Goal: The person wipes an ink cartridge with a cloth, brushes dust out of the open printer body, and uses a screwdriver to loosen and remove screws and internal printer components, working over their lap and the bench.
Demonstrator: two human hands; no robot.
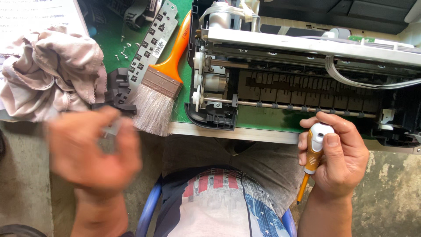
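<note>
The right hand (340, 153) is closed around a screwdriver (312, 153) at the near edge of the tabletop (245, 132), just in front of an opened printer (307, 83). The screwdriver has a rounded white cap under the thumb, an orange handle with a pale band at its lower end, and a thin orange shaft that points down and toward the person's lap. The fingers (333, 120) wrap over the top of the handle, and the thumb presses on the white cap. The printer lies with its cover off: a black frame, a pale metal rail across the top, a long steel rod with small dark rollers, white gears at the left end and a flat grey ribbon cable on the right. The left hand (92, 149) is blurred, held over the tabletop's edge with its fingers curled around a small pale piece; what that piece is cannot be told. Nearby lie a paintbrush (164, 79) with an orange handle, a crumpled cloth (52, 70) and a grey perforated metal strip (151, 41).
</note>
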